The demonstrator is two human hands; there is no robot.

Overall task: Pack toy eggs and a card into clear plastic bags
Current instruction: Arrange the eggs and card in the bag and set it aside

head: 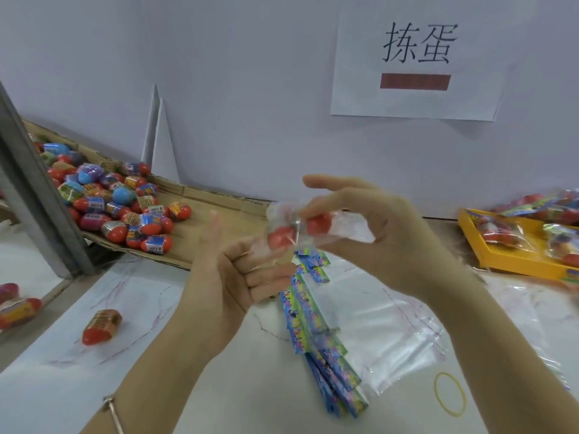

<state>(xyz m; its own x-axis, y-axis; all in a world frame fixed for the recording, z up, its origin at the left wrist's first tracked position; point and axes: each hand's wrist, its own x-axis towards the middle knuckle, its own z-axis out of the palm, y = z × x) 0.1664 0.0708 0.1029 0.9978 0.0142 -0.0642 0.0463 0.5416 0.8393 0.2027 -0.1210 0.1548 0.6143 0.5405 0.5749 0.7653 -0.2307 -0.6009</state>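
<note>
A clear plastic bag (354, 227) with red toy eggs (280, 238) inside is held up above the table between both hands. My right hand (376, 233) pinches its upper part between thumb and fingers. My left hand (241, 270) has its fingers curled round the bag's lower end. Below them lies a fanned stack of blue and green cards (316, 324) beside a pile of flat clear bags (388, 333). One loose red egg (101, 325) lies on the white table at the left.
A flattened cardboard box (200, 198) at the back left holds several wrapped toy eggs (116, 202). A yellow tray (513, 261) with packed bags sits at the right. A yellow rubber band (450, 393) lies near the front. A metal post (37, 195) stands at the left.
</note>
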